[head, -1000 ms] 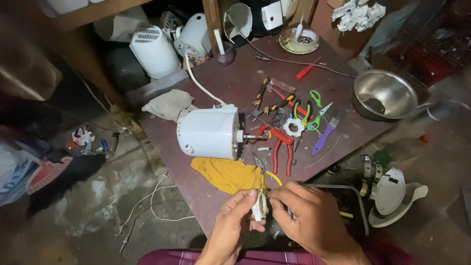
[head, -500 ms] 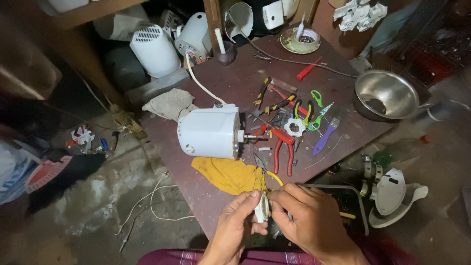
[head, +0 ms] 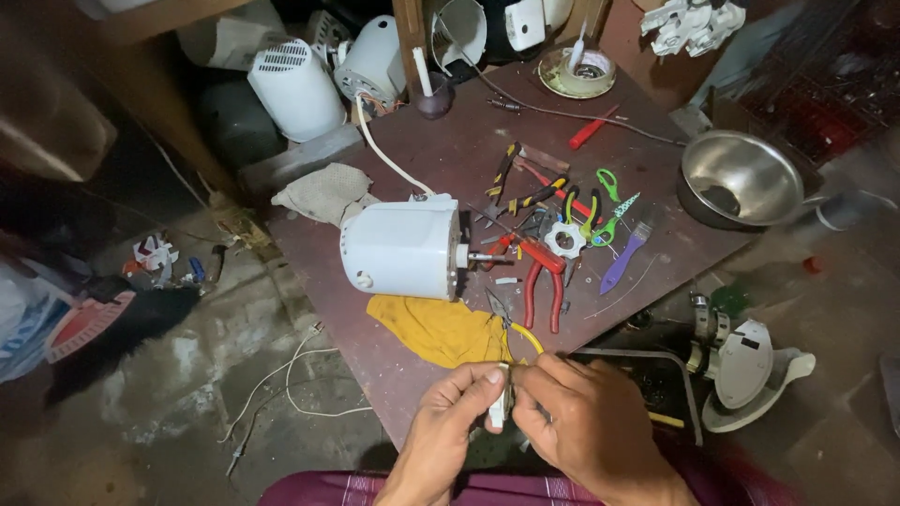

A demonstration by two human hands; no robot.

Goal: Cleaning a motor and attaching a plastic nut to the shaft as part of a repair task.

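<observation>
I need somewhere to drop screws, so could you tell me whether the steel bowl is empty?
Nearly empty: the steel bowl shows bare shiny metal, with one dark patch I cannot identify.

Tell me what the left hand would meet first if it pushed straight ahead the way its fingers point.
The left hand points up and right, so past the small white part it pinches, it would probably meet the right hand almost at once.
</observation>
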